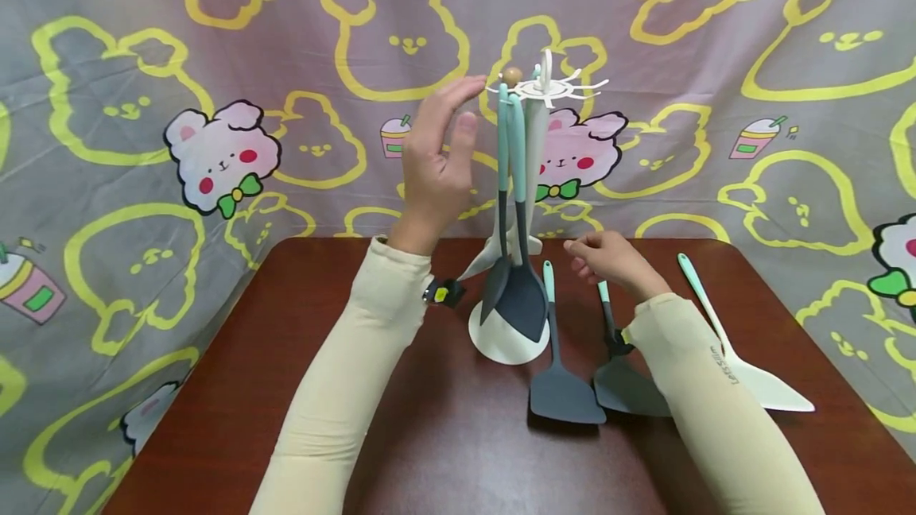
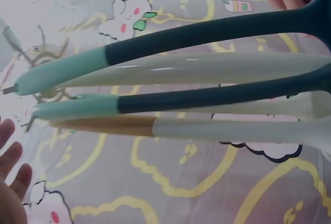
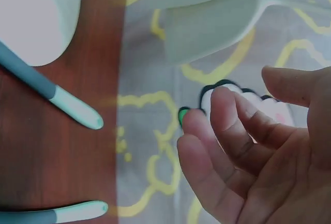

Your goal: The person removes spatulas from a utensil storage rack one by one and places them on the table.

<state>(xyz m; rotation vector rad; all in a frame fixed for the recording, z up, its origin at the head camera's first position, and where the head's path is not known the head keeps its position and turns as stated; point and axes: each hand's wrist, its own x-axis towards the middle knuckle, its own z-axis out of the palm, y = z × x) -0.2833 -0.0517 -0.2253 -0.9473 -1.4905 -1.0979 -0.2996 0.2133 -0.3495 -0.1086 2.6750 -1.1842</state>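
My left hand (image 1: 440, 153) is raised beside the top of a white utensil stand (image 1: 535, 157), fingers loosely bent, holding nothing. Two dark utensils with mint handles hang on its near side: a spatula (image 1: 525, 304) and another (image 1: 495, 292) turned edge-on. In the left wrist view, a white utensil with a wooden handle (image 2: 111, 127) hangs behind them. Right of the stand, my right hand (image 1: 615, 257) hovers over the far part of the table, above a mint-handled dark spatula (image 1: 626, 389). The right wrist view shows its fingers (image 3: 201, 175) relaxed around nothing.
A second dark spatula (image 1: 565, 396) lies on the brown table (image 1: 458, 451), its handle running past the stand's round white base (image 1: 504, 352). At the right lies a white turner (image 1: 769, 388) with a mint handle. A patterned cloth (image 1: 315, 62) hangs behind.
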